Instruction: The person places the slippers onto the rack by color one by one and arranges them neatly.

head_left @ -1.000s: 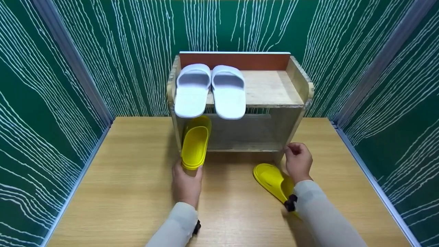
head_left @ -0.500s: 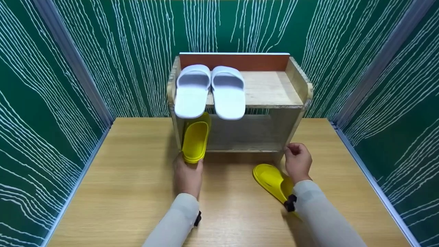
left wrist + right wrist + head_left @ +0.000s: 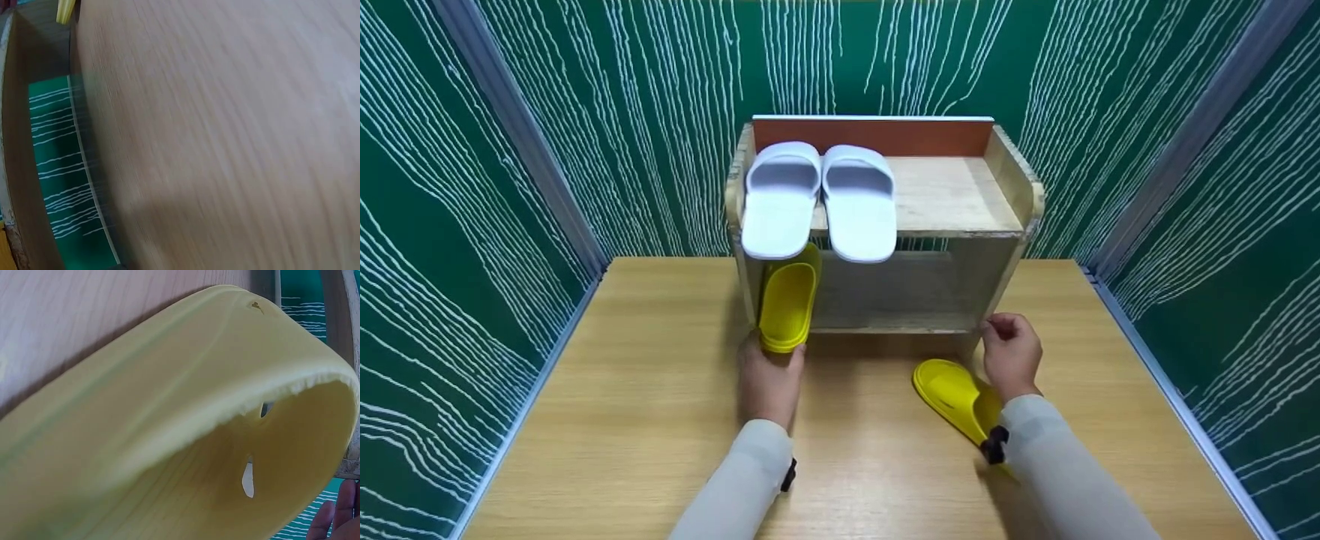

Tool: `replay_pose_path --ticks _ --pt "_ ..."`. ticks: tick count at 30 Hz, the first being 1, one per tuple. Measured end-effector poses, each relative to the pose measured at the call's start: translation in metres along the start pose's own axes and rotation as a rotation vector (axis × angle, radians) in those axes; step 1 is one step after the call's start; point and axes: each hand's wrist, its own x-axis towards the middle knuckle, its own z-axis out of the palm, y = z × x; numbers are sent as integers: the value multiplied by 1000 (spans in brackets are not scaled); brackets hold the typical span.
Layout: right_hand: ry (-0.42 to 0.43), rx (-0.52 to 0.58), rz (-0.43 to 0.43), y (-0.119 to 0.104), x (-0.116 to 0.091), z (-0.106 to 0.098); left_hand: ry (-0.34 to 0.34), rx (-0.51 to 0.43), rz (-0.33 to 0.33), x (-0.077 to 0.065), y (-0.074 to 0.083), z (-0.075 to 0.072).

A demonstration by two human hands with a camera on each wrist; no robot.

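Note:
In the head view my left hand (image 3: 770,382) grips a yellow clog (image 3: 787,304) by its heel end. Its toe reaches into the left side of the wooden shoe rack (image 3: 885,292), below the upper shelf, partly hidden by a white slide. At the rack's front right edge, my right hand (image 3: 1012,352) has its fingers curled, thumb and forefinger against the side panel. Several of its fingertips (image 3: 343,506) show in the right wrist view. A second yellow clog (image 3: 952,390) lies on the table beneath my right wrist, its heel end hidden by the sleeve; it fills much of the right wrist view (image 3: 169,394).
A pair of slides, a left white slide (image 3: 780,217) and a right white slide (image 3: 862,217), sits on the upper shelf's left half. The rack stands on a wooden table (image 3: 660,337). Green walls (image 3: 675,112) with white wavy lines enclose the back and sides.
My left hand has pushed the gripped clog forward, a little deeper into the rack's lower space. The right hand, the other clog and the white slides have stayed put.

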Motion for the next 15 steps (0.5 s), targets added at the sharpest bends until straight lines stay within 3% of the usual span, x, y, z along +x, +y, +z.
replay_pose_path --ticks 5,12,15 --pt "-9 -6 -10 2 0 0 47 5 30 5 -6 -11" --pt "-20 -28 -16 2 -1 -1 129 -188 247 26 -12 -29" --pt "-34 -32 -6 2 -1 -4 108 -235 264 37 -12 -35"
